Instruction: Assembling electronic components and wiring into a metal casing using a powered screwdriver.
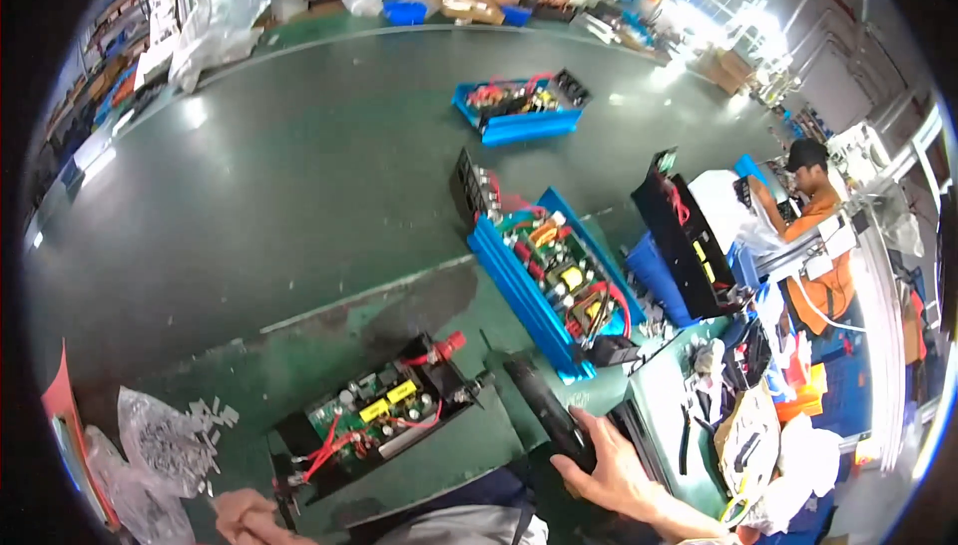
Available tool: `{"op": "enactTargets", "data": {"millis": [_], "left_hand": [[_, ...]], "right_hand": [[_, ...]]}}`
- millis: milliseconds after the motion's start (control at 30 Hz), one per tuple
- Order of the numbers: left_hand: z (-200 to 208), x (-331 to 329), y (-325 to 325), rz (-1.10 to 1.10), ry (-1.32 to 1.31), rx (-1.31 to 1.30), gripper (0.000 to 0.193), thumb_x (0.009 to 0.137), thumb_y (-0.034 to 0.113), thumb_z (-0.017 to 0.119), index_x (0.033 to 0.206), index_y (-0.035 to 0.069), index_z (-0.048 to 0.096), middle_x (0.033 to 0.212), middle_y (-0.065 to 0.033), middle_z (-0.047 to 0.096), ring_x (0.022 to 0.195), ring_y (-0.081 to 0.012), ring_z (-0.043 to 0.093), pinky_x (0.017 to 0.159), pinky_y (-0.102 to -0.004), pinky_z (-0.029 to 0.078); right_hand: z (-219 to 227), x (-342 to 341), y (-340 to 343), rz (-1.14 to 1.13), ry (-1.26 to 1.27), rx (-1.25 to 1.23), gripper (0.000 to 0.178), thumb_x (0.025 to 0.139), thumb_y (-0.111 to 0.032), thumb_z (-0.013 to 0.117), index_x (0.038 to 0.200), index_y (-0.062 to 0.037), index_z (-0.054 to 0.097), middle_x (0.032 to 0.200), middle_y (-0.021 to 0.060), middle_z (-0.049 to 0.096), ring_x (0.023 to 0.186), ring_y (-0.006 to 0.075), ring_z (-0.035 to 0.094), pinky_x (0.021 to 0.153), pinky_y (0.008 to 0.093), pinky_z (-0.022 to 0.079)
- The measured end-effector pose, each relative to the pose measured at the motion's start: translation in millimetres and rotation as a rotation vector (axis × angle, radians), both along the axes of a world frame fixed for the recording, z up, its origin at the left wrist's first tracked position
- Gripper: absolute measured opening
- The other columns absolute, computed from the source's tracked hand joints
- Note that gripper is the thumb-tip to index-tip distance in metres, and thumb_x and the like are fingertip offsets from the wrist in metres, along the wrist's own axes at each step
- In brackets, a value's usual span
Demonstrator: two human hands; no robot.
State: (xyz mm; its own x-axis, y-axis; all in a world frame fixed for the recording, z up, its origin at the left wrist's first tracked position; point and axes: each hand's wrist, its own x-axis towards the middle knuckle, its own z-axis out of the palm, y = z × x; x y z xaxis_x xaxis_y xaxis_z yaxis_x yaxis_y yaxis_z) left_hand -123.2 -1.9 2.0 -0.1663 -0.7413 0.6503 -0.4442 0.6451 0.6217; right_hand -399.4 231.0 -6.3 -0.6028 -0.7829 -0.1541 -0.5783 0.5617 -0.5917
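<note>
In front of me lies a black metal case (369, 420) without its cover, its green circuit board, yellow parts and red wires exposed. My left hand (244, 517) is beside the left end of this case, fingers curled together; what they hold, if anything, is hidden. To the right of the case, my right hand (621, 470) is closed round the lower part of a long black tool that looks like an electric screwdriver (544, 403). A thin tip sticks out of its far end, pointing away from me.
Beyond my right hand sits an open blue case (519, 290) with circuitry; another blue case (529, 126) is farther off. A black case (689, 246) leans over a blue bin (659, 275). At left, a plastic bag (165, 440) spills small grey pieces. Two people work farther away.
</note>
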Motion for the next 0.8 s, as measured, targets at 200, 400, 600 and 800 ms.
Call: {"op": "enactTargets", "data": {"millis": [200,400,600,800], "left_hand": [[-74.6,86.5,-4.8,0.438,-0.103,0.211,0.039,0.107,0.033,0.053,0.107,-0.003,0.069,0.095,-0.0168,0.069,0.08,-0.0293,0.063,0.072,-0.039,0.051],[-101.3,79.9,5.0,0.503,-0.312,0.342,0.023,0.101,0.025,0.063,0.109,0.005,0.072,0.104,-0.0143,0.074,0.089,-0.0324,0.07,0.078,-0.0407,0.055],[-122.5,88.9,4.1,0.576,-0.49,0.323,0.016,0.099,0.021,0.068,0.105,0.006,0.072,0.099,-0.0107,0.074,0.079,-0.0263,0.07,0.072,-0.035,0.056],[-123.3,78.7,-5.8,0.488,-0.219,0.511,0.009,0.101,0.008,0.06,0.099,-0.001,0.062,0.083,-0.0022,0.056,0.074,-0.0084,0.05,0.067,-0.0226,0.044]], "right_hand": [[77.1,-108.3,-69.8,0.218,0.622,-0.274,0.031,0.083,-0.003,0.074,0.112,-0.001,0.064,0.1,0.0168,0.066,0.091,0.0339,0.066,0.077,0.0423,0.054],[59.0,-256.3,-207.1,0.359,0.81,-0.111,0.013,0.09,-0.013,0.06,0.093,-0.0023,0.066,0.088,0.0153,0.069,0.083,0.0345,0.068,0.074,0.0451,0.055],[-33.2,-384.7,-343.2,0.247,0.93,0.146,0.022,0.086,-0.01,0.058,0.106,-0.0027,0.064,0.105,0.0208,0.069,0.097,0.0385,0.069,0.083,0.0498,0.056],[-81.9,-474.2,-391.9,0.361,1.306,0.187,0.039,0.087,-0.007,0.063,0.125,-0.0027,0.059,0.103,0.0171,0.069,0.092,0.0333,0.07,0.075,0.0441,0.058]]}}
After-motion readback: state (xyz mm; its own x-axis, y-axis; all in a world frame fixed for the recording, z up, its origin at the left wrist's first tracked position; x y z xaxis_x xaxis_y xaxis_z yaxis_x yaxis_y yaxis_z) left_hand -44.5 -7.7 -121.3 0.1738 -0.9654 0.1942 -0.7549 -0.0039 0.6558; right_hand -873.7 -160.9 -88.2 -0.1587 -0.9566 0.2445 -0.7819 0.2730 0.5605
